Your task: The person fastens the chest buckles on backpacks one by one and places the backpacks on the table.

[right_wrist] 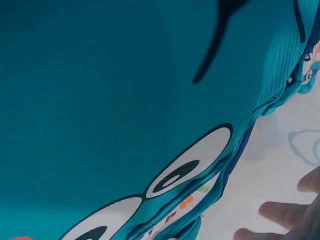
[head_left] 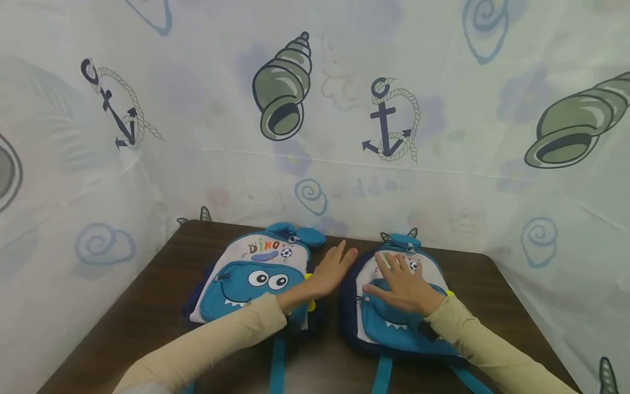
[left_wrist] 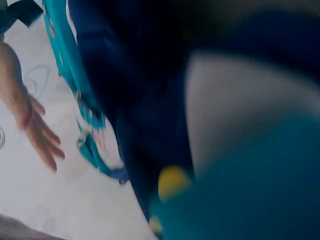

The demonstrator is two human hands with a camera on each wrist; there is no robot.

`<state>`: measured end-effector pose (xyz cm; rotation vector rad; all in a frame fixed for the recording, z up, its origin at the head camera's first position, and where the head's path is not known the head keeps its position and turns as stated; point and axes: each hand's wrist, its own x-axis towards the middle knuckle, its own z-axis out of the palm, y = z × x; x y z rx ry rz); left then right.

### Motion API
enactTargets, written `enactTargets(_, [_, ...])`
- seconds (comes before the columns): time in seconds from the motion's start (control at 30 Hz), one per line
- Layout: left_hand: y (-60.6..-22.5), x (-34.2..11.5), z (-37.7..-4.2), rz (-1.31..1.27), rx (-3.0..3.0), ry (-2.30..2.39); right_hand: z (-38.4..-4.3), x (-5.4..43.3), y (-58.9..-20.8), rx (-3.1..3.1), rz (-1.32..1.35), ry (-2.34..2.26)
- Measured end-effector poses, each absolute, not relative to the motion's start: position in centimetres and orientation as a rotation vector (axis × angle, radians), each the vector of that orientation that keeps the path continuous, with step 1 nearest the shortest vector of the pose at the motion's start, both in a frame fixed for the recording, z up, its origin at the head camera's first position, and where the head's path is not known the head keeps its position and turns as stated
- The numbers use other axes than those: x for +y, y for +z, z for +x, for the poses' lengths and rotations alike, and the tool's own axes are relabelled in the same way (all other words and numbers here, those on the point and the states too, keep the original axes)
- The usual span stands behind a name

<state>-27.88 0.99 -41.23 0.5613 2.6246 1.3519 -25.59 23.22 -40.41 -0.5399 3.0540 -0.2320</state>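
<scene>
Two matching children's backpacks with dinosaur faces lie on the brown table, front side up. The left backpack [head_left: 226, 293] shows "DINO" lettering, two cartoon eyes and a blue pocket. My left hand [head_left: 331, 272] is at its right side, between the two bags, fingers straight and pointing away. Over the front of the right backpack [head_left: 394, 334], my right hand [head_left: 406, 285] is spread with straight fingers, hiding its eyes and part of the lettering. In the right wrist view, this bag's blue pocket [right_wrist: 125, 110] fills most of the picture. Neither hand grips anything.
The dark brown table [head_left: 143, 306] ends at a white cloth backdrop [head_left: 344, 44] printed with shells and anchors. Blue straps [head_left: 278, 364] trail from the bags toward the near edge.
</scene>
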Motion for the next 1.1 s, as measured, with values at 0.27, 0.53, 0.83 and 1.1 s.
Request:
enactTargets(0.27, [-42.4, 3.5, -25.5, 0.240, 2.369, 1.747, -24.7, 23.5, -40.5, 2.990, -0.355, -0.271])
enactTargets(0.53, [-43.4, 4.5, -22.5, -0.050, 2.089, 1.917, -22.6, 23.3, -41.6, 2.895, -0.138, -0.300])
enactTargets(0.83, [-44.5, 5.0, -22.1, -0.124, 1.981, 1.956, -20.9, 22.7, -43.3, 2.823, -0.064, -0.256])
enactTargets(1.1, [-44.4, 4.9, -22.2, -0.211, 1.890, 2.048, -20.7, 22.6, -44.2, 2.830, -0.043, -0.303])
